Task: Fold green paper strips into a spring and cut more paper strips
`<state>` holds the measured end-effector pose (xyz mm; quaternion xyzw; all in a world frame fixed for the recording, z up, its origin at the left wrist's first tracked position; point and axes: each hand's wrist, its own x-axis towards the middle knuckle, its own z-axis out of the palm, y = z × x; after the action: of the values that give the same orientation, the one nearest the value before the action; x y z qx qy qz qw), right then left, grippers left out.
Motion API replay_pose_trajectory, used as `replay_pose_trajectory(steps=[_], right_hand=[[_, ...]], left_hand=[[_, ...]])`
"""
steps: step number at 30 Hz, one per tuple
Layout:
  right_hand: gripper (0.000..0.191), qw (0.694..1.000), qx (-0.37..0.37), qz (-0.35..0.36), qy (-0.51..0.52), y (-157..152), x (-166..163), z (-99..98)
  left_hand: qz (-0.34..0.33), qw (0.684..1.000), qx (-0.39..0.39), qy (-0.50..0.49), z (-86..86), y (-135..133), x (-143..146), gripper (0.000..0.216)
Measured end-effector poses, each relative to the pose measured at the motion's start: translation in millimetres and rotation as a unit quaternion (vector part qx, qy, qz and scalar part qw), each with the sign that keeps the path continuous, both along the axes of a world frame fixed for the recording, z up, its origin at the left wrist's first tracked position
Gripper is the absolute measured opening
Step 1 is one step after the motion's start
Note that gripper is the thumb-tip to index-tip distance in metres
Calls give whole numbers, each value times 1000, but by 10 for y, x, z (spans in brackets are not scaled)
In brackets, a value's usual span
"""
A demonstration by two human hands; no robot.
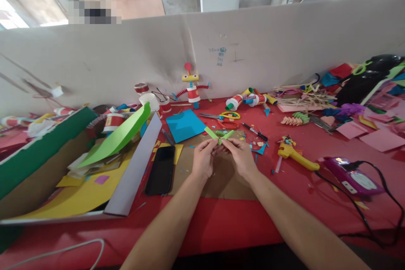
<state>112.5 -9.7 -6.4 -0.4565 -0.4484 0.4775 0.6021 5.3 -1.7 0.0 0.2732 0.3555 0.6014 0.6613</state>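
Note:
Between my two hands are light green paper strips (211,133), pinched where they meet, their free ends sticking out to left and right. My left hand (204,158) closes its fingertips on the strips from the left. From the other side my right hand (241,155) pinches them too. Just behind the fingertips a folded, springy green paper piece (220,133) shows. Beneath the hands lies a brown cardboard sheet (226,192). A blue paper sheet (185,125) and scissors with yellow handles (230,115) lie beyond.
A black phone (160,170) and an open box (134,168) of paper are at left. At right are a pen (255,132), a yellow glue gun (297,156) and a purple power strip (352,177) with cords. A paper-cup figure (192,93) stands by the white partition (268,50).

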Motion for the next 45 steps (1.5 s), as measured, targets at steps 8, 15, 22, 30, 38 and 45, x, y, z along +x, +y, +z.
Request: replay_pose_trajectory(steps=[8, 15, 22, 30, 38, 45], right_hand=[[21, 1000, -7, -4, 0, 0, 5, 3], [24, 1000, -9, 9, -21, 0, 12, 11], [30, 998, 3, -13, -63, 21, 53, -29], [34, 995, -1, -37, -88, 17, 54, -13], [37, 997, -19, -9, -71, 1, 12, -48], [38, 998, -4, 6, -58, 1, -35, -132]], left_hand=[[-11, 999, -33, -16, -21, 23, -17, 16], [-18, 1000, -23, 3, -27, 15, -6, 19], [-29, 999, -8, 24, -13, -9, -10, 20], [-37, 998, -18, 41, 12, 0, -22, 21], [-11, 999, 4, 33, -61, 13, -9, 21], [0, 999, 41, 13, -133, 2, 17, 23]])
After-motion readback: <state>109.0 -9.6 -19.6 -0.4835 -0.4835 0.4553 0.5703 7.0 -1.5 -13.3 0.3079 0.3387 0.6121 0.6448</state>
